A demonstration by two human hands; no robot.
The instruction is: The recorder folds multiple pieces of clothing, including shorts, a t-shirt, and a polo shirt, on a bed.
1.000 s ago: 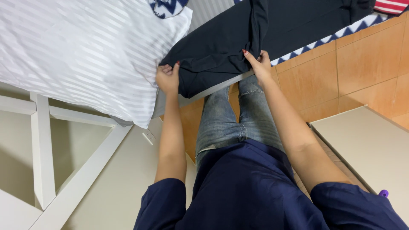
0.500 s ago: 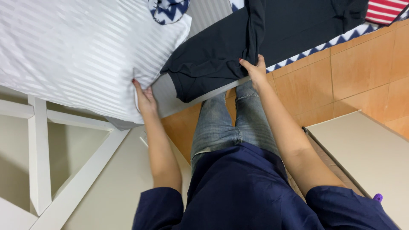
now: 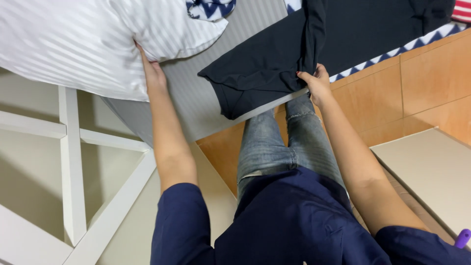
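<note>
Left hand [image 3: 153, 73] shifted to pillow [image 3: 73, 44] edge (right hand [image 3: 316, 83] pinching garment [image 3: 274, 64])

A bedroom in a home. A white striped pillow [image 3: 73, 44] lies at the bed's [image 3: 196, 103] left edge, dark clothes [image 3: 274, 64] spread near its front edge (grey sheet under them). Tan tiles [image 3: 417, 83] cover the floor.

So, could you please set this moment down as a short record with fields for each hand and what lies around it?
view: head camera, looking down
left hand: left hand pressed against the edge of the white striped pillow
right hand: right hand, fingers pinching a fold of the black garment
surface: grey striped bed sheet
nearby: white frame at left, orange tiled floor at right, beige board lower right
</note>
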